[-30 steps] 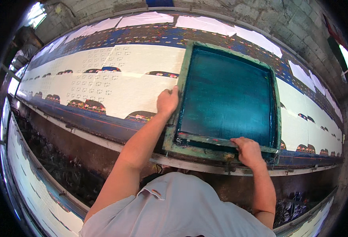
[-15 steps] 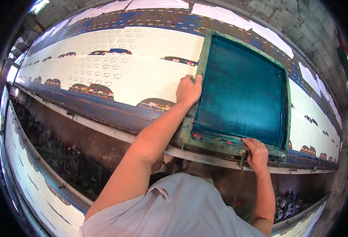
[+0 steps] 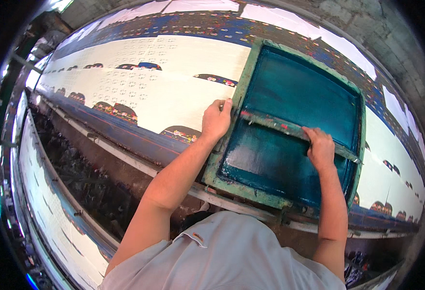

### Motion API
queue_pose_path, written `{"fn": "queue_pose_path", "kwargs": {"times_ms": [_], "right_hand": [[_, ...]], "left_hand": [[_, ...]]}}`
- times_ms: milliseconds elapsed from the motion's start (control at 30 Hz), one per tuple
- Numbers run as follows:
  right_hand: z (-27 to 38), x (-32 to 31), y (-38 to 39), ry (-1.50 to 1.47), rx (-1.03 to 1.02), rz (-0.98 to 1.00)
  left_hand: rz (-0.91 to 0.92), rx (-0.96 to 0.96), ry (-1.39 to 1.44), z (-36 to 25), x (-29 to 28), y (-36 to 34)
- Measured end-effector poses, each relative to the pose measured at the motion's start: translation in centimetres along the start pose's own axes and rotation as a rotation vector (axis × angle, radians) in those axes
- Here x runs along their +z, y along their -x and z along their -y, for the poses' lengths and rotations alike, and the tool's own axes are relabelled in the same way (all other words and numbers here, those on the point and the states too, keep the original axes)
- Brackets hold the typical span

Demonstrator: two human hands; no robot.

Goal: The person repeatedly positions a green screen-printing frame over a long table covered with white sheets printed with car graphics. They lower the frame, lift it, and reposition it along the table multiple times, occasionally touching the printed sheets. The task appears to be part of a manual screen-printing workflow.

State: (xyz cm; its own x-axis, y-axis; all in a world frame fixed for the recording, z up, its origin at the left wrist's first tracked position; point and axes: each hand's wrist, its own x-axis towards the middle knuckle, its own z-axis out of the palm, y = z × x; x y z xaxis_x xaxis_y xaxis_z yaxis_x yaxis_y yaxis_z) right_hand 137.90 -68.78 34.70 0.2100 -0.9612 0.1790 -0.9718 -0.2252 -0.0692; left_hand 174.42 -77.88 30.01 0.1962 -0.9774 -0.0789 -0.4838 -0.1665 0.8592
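A screen-printing frame point(image 3: 245, 79) with green, paint-stained rails lies on the long table, its mesh point(image 3: 297, 87) covered in dark teal ink. My left hand point(image 3: 217, 120) is closed at the frame's left rail, thumb along its edge; the undersides of those fingers are hidden. In my right hand point(image 3: 320, 149) is a long squeegee point(image 3: 275, 124), stained green with red specks. It crosses the inside of the frame from rail to rail, tilting down toward the right. Nearer to me than the squeegee, a paler shiny patch shows on the mesh.
White sheets point(image 3: 174, 104) printed with dark curved shapes and small flowers cover the table on both sides. A rail point(image 3: 140, 166) runs along the table's near edge. Another long table with printed sheets point(image 3: 41, 203) stands at lower left, beyond a dark gap. A concrete wall point(image 3: 367, 36) rises behind.
The squeegee has moved from the frame's near rail to about the middle of the mesh, away from me, with my right hand on it. My left hand stays at the left rail.
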Motion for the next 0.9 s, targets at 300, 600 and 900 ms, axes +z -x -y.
{"fn": "queue_pose_path", "kwargs": {"times_ms": [300, 600, 900], "right_hand": [[-11.0, 4.2, -15.1, 0.064, 0.041, -0.021], [-18.7, 5.2, -24.2, 0.006, 0.058, 0.000], [-19.1, 6.1, -26.1, 0.052, 0.046, -0.022]], "left_hand": [[-0.086, -0.063, -0.153, -0.9, 0.0, 0.7], [-0.140, -0.104, -0.195, -2.3, 0.0, 1.4], [-0.138, -0.103, -0.248, -1.2, 0.0, 1.7]]}}
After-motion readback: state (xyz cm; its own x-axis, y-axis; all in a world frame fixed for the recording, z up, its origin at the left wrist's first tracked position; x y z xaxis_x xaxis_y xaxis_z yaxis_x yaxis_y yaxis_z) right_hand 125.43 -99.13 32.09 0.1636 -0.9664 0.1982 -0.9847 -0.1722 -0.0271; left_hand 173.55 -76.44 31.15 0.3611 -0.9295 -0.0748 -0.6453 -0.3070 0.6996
